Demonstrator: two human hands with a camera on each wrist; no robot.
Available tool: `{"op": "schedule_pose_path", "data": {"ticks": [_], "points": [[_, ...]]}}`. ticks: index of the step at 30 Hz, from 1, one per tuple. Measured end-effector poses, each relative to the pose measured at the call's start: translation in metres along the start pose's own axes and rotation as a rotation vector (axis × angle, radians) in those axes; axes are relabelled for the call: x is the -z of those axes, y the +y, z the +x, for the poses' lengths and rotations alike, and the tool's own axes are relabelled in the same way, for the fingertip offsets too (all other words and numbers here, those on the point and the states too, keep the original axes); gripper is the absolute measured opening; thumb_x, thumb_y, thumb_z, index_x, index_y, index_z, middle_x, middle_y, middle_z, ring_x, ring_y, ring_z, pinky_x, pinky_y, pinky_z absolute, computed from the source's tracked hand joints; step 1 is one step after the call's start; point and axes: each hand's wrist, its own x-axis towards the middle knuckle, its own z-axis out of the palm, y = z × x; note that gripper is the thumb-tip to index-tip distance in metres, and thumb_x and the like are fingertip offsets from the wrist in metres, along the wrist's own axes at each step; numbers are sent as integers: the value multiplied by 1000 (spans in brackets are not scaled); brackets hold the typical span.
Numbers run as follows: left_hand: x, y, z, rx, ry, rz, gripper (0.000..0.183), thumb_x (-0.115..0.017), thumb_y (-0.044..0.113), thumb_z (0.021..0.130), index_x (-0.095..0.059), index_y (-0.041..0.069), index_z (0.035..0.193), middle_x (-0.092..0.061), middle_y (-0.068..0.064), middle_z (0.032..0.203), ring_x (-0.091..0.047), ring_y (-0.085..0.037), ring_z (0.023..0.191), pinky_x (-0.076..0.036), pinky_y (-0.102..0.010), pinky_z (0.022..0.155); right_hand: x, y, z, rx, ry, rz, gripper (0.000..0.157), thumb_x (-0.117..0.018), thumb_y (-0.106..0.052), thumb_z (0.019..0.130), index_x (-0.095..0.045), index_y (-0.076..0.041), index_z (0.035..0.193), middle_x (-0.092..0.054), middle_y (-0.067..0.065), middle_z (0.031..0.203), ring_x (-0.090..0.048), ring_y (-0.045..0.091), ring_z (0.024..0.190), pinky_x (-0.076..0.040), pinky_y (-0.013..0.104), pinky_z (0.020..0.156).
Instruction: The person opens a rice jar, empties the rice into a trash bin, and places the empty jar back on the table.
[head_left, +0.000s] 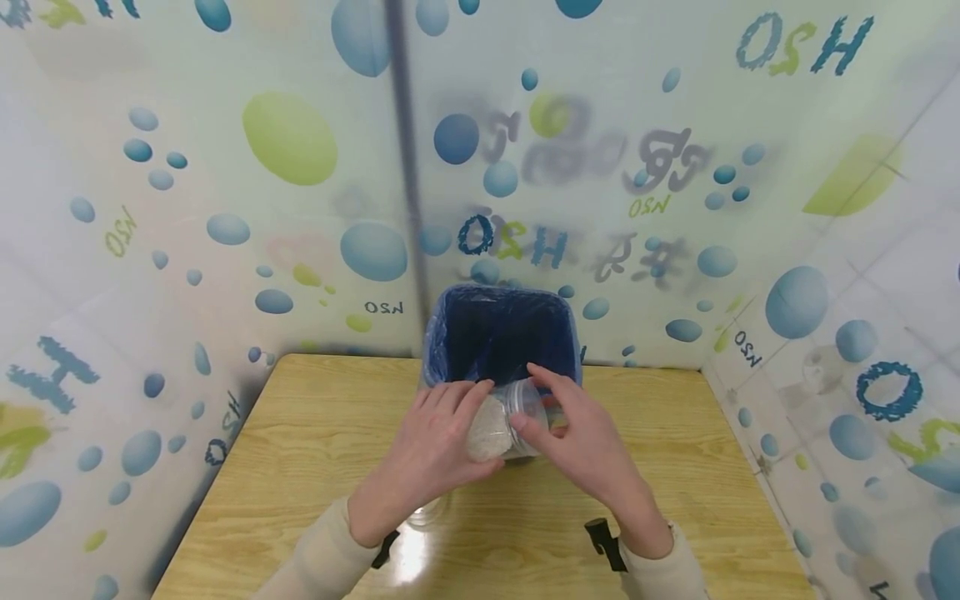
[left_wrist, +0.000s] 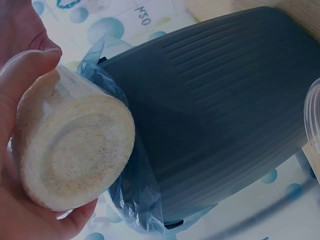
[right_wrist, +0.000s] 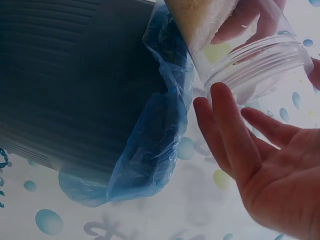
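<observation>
My left hand [head_left: 442, 433] grips a clear jar [left_wrist: 75, 150] tipped on its side, its base toward the left wrist camera. Pale, grainy stuff [head_left: 489, 429] fills the base end. At the other end, my right hand [head_left: 588, 437] spans the ribbed rim [right_wrist: 260, 57], thumb and forefinger around it in the head view. Its lower fingers [right_wrist: 235, 130] are fairly straight, fingertips right at the rim. Just beyond the jar stands a dark bin [left_wrist: 220, 100] lined with a blue plastic bag [head_left: 438, 337]. The bin's opening faces up.
A clear round container or lid [head_left: 427, 512] lies on the wooden table [head_left: 315, 450], partly hidden behind my left wrist. Patterned curtain-like walls [head_left: 315, 275] with blue and green dots enclose the table's back and sides. The bin stands at the table's back edge.
</observation>
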Motion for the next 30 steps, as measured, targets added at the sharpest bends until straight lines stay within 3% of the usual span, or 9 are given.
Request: {"op": "schedule_pose_path", "data": {"ticks": [7, 15, 22, 30], "points": [[0, 1, 0, 1, -8, -5, 95, -93, 55, 63, -58, 9, 138, -67, -10, 119, -64, -31, 104, -53, -47, 85, 6, 3, -2, 61, -36, 75, 63, -76, -38, 95, -53, -21, 151, -53, 0, 149, -59, 23, 121, -60, 31, 85], [0, 1, 1, 2, -7, -8, 97, -94, 56, 60, -58, 10, 138, -67, -9, 118, -64, -29, 102, -53, -44, 83, 11, 12, -5, 217, -51, 92, 66, -80, -26, 92, -51, -24, 151, -49, 0, 152, -53, 25, 133, -59, 39, 91], [0, 1, 0, 9, 8, -39, 97, -95, 54, 60, -59, 8, 137, -67, -10, 120, -64, -30, 105, -54, -45, 86, 13, 18, -5, 304, -54, 136, 73, -82, -12, 89, -49, -20, 154, -47, 4, 155, -49, 25, 138, -58, 42, 94], [1, -1, 0, 23, 21, -72, 97, -95, 55, 60, -59, 8, 137, -67, -10, 121, -64, -29, 107, -55, -46, 87, 19, 24, -7, 314, -32, 226, 76, -81, -1, 87, -48, -17, 154, -45, 10, 157, -48, 26, 138, -57, 45, 95]]}}
